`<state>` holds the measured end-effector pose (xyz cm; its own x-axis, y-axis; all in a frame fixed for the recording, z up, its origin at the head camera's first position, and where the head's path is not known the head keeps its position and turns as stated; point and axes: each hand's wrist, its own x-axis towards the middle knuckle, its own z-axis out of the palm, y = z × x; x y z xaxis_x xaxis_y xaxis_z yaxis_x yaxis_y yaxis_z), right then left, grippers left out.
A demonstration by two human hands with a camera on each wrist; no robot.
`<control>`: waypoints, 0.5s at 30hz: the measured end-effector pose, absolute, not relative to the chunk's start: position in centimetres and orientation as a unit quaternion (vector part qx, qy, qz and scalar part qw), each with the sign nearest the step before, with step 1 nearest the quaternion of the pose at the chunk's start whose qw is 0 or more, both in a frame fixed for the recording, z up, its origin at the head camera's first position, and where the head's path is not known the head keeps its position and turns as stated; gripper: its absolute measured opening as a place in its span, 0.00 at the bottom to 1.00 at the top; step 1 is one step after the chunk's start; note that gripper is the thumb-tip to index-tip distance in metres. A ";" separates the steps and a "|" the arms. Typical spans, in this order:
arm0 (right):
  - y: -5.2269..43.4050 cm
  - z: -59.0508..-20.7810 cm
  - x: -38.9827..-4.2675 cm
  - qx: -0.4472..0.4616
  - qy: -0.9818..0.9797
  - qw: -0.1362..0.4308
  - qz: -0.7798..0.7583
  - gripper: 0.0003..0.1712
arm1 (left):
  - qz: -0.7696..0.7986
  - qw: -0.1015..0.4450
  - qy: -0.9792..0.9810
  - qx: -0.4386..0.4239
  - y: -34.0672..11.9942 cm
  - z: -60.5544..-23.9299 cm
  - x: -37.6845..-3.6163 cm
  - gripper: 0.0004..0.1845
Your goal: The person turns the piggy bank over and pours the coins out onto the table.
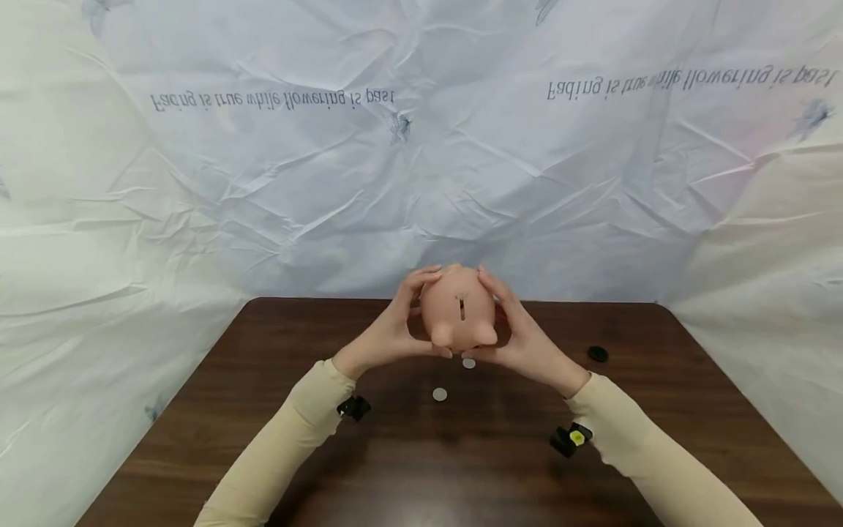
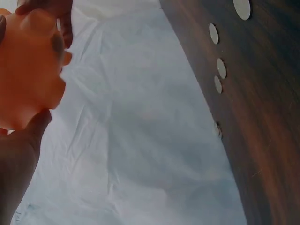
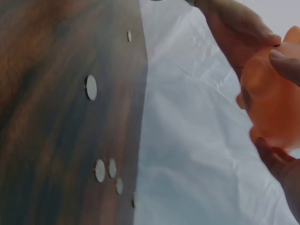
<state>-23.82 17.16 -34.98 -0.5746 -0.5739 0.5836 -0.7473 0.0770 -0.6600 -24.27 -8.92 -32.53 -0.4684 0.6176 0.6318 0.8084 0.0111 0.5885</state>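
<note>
An orange-pink piggy bank is held between both hands above the far half of the table. Its coin slot faces the head camera, and its two ears point toward the person. My left hand grips its left side, fingers at the far end and thumb by one ear. On the opposite side my right hand mirrors that grip. Seen from the left wrist, the piggy bank shows a dark patch near its edge. Coins lie on the table below, one coin nearer the person and another coin partly beneath the hands.
A small round black piece lies on the dark wooden table to the right. Several more coins appear near the table's far edge. Behind it hangs a wrinkled white sheet with printed lettering. Black wrist cameras sit at both sleeves.
</note>
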 end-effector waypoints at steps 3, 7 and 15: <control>17.2 -35.1 -24.0 0.492 -0.713 0.158 0.473 0.62 | -0.463 0.130 -0.701 -0.527 -9.1 -33.3 -25.1 0.58; 17.1 -35.3 -24.3 0.540 -0.685 0.219 0.439 0.50 | -0.429 0.160 -0.692 -0.558 -9.2 -33.8 -25.5 0.57; 17.0 -35.2 -23.9 0.570 -0.666 0.323 0.357 0.38 | -0.365 0.239 -0.671 -0.600 -9.1 -32.7 -24.4 0.54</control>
<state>-23.94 17.00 -35.22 -0.1424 -0.5284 0.8370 -0.9895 0.0967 -0.1073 -24.45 -9.09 -32.73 -0.1661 0.6296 0.7589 0.9792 0.0144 0.2024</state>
